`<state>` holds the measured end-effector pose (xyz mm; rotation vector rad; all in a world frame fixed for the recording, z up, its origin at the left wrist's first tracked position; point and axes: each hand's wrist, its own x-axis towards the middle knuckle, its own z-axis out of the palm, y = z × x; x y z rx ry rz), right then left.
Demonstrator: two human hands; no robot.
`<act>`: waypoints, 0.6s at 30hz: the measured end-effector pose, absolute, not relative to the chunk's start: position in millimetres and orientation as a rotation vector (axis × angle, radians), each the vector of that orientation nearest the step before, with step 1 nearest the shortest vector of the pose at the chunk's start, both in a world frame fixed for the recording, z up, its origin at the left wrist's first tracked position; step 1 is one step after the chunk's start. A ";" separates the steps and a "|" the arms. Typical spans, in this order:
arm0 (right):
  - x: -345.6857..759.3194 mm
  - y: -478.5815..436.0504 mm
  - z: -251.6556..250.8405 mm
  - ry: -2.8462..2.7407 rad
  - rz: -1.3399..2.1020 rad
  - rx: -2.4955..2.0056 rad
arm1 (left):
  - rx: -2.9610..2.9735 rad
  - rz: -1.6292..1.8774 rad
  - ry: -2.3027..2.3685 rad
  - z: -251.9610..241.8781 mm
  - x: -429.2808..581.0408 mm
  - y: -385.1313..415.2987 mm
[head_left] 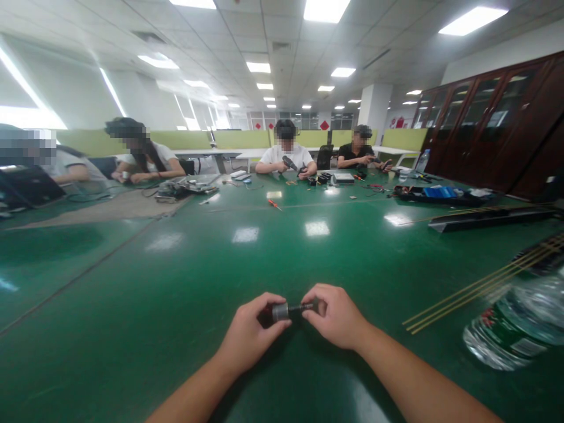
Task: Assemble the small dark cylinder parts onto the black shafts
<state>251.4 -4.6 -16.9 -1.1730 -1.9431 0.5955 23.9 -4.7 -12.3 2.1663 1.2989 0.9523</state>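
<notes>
My left hand (pixel 250 330) grips a small grey metal cylinder (pixel 280 312) between thumb and fingers, low over the green table (pixel 176 282). From the cylinder's right end sticks out a thin dark shaft (pixel 296 308), lying roughly level. The thumb and fingertips of my right hand (pixel 337 317) pinch the far end of this shaft. What kind of part it is I cannot make out, and my fingers hide both of its ends.
A large water bottle (pixel 511 329) lies at the right near thin yellow rods (pixel 467 291). Farther back are a black channel (pixel 484 218), a red-handled screwdriver (pixel 274 204) and a black tray of parts (pixel 440 195). Several people sit around the table, some holding tools.
</notes>
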 end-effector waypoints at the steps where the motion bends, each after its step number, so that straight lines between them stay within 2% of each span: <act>1: 251.5 -4.7 -17.1 -1.937 0.600 -1.175 | 2.165 0.954 1.302 -11.8 24.0 -4.8; 18: 251.8 -4.5 -13.8 -1.912 0.590 -1.218 | 2.107 0.971 1.297 -13.9 21.9 -1.6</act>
